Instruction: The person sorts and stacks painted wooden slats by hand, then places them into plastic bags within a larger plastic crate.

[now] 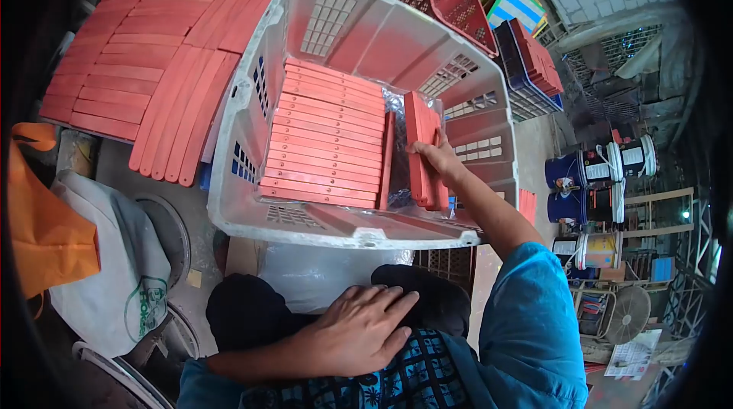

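A large grey plastic crate stands in front of my knees. Inside it, red-painted wooden slats with small holes lie packed in a row on the left, and one slat stands on edge beside them. My right hand reaches into the crate's right side, its fingers wrapped round a small stack of red slats. The undersides of those slats and some fingertips are hidden. My left hand rests palm down across my lap, fingers stretched out, holding nothing.
More red slats are laid out flat left of the crate. Behind it stand a red crate and a blue crate holding red pieces. Paint buckets are stacked at right. A white sack and orange bag are at left.
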A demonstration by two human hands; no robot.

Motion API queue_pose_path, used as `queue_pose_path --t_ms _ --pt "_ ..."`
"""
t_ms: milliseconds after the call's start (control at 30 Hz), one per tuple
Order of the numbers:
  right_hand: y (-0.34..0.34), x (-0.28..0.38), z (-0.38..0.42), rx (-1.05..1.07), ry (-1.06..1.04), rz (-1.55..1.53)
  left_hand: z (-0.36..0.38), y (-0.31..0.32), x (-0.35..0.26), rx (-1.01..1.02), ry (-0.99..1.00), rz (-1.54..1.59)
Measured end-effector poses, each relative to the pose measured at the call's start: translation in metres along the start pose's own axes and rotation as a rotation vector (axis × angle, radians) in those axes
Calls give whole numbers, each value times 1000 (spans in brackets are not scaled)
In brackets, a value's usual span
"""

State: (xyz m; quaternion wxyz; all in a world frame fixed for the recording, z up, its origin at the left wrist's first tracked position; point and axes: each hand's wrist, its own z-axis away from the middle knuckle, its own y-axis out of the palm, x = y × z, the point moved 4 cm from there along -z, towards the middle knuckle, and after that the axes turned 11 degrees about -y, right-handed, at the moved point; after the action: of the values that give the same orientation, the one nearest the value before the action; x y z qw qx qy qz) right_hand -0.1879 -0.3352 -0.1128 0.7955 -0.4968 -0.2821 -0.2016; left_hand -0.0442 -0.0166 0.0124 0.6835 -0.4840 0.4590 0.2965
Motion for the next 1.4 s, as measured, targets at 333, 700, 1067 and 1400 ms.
queue_pose_path --t_ms 333,700,1067,1400 --pt "25 -16 10 35 234 445 -9 -6 9 -41 -55 22" --pt "22 -26 -8 114 88 169 -17 -11 9 -5 -110 34" --pt "-11 -13 -40 237 23 409 -20 -14 12 -52 -130 -26" --pt "38 22 -79 355 -675 679 -29 -18 11 -32 -194 -99"
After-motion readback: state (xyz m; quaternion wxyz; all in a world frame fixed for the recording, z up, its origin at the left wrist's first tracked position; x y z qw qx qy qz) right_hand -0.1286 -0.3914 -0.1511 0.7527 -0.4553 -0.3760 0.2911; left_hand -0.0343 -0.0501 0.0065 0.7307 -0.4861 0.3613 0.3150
